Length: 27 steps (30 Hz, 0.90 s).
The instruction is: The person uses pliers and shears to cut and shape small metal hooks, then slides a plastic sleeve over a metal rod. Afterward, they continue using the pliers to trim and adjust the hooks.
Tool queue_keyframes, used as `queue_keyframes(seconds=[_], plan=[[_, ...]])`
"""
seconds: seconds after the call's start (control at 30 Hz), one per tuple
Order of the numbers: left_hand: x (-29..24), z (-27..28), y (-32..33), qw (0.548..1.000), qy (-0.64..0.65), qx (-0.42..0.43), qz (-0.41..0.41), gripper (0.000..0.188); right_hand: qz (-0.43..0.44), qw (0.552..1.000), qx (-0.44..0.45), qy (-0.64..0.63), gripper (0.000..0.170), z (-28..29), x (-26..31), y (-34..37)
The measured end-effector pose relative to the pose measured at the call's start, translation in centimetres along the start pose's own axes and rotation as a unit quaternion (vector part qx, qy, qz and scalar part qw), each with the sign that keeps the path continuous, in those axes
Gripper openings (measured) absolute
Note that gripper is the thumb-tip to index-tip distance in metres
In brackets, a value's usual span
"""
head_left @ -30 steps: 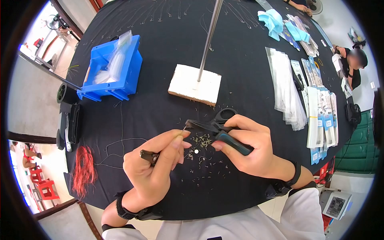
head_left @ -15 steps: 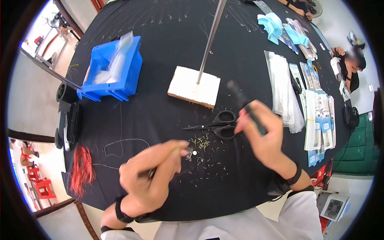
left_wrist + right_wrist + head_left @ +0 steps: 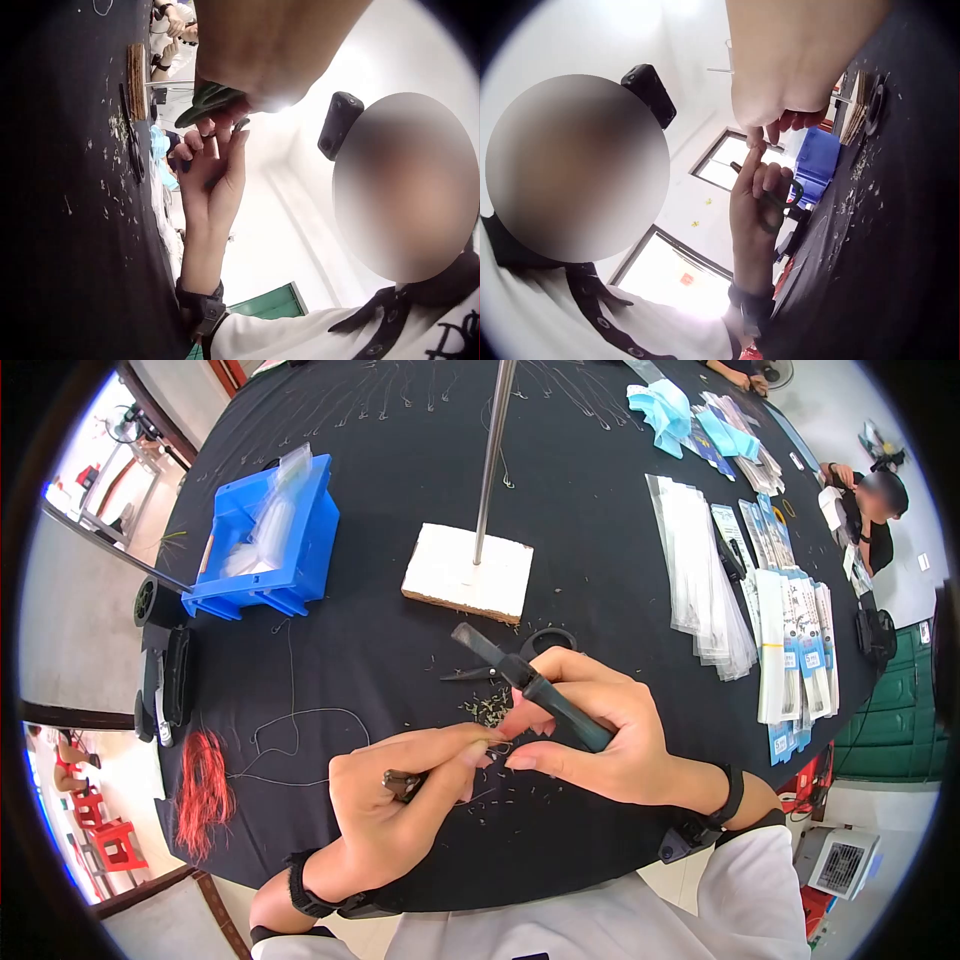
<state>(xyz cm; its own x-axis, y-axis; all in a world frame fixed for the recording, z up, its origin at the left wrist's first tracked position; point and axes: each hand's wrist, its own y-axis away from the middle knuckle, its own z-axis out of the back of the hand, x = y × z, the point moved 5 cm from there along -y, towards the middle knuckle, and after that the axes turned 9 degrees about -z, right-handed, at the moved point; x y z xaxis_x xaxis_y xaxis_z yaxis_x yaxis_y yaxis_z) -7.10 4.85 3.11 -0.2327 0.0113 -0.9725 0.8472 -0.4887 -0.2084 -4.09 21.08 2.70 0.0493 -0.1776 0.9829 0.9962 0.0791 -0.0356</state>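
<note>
My left hand [image 3: 395, 800] pinches a thin, dark piece [image 3: 499, 744] between thumb and forefinger; its kind is too small to tell. Tucked into the same hand is a dark tool [image 3: 402, 784], and green handle loops [image 3: 793, 193] show there in the right wrist view. My right hand [image 3: 610, 735] holds a tool with a dark teal handle [image 3: 566, 714], a black collar and a flat grey tip [image 3: 476, 643] pointing up and left. Its forefinger reaches the left fingertips, with the thumb just to the right. Black scissors [image 3: 552, 644] lie behind, partly covered by my right hand.
Small clippings [image 3: 490, 710] are scattered under the hands. A metal rod stands in a white block [image 3: 468, 572]. To the left are a blue bin [image 3: 318, 540], red strands [image 3: 204, 795] and a thin grey line [image 3: 292, 715]. Plastic sleeves [image 3: 690, 570] and printed packets [image 3: 800, 645] lie right.
The teal tool's tip was at the left fingertips, then swung away to the right. Now the right hand is back with its fingers at the left fingertips, still holding the tool.
</note>
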Motion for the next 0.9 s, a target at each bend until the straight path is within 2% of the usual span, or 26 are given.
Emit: queue_keyframes(seconds=[0.13, 0.23, 0.43, 0.53, 0.63, 0.83, 0.9], plan=[[0.0, 0.0, 0.0, 0.998, -0.046, 0.023, -0.029, 0.015, 0.020, 1.000, -0.018, 0.001, 0.017, -0.2, -0.2, 0.1], [0.1, 0.1, 0.1, 0.997, -0.062, 0.004, -0.048, 0.016, 0.058, 0.997, -0.032, 0.034, 0.015, 0.1, 0.0, 0.1], [-0.1, 0.2, -0.1, 0.993, -0.111, 0.003, -0.045, 0.016, 0.036, 0.998, -0.028, 0.030, 0.015, 0.1, 0.5, 0.1], [-0.7, -0.1, -0.3, 0.976, -0.168, 0.017, -0.134, 0.017, 0.016, 0.999, -0.040, 0.028, 0.015, -0.1, 0.3, 0.1], [-1.0, -0.3, -0.3, 0.965, -0.178, -0.015, -0.190, 0.018, 0.024, 0.998, -0.049, 0.036, 0.015, 0.0, 0.2, 0.2], [-1.0, -0.4, -0.3, 0.958, -0.198, -0.009, -0.207, 0.018, 0.011, 0.996, -0.078, 0.043, 0.016, -0.2, 0.1, 0.2], [-0.8, -0.4, -0.2, 0.963, -0.190, -0.009, -0.192, 0.017, 0.035, 0.993, -0.093, 0.065, 0.016, -0.2, 0.4, 0.2]])
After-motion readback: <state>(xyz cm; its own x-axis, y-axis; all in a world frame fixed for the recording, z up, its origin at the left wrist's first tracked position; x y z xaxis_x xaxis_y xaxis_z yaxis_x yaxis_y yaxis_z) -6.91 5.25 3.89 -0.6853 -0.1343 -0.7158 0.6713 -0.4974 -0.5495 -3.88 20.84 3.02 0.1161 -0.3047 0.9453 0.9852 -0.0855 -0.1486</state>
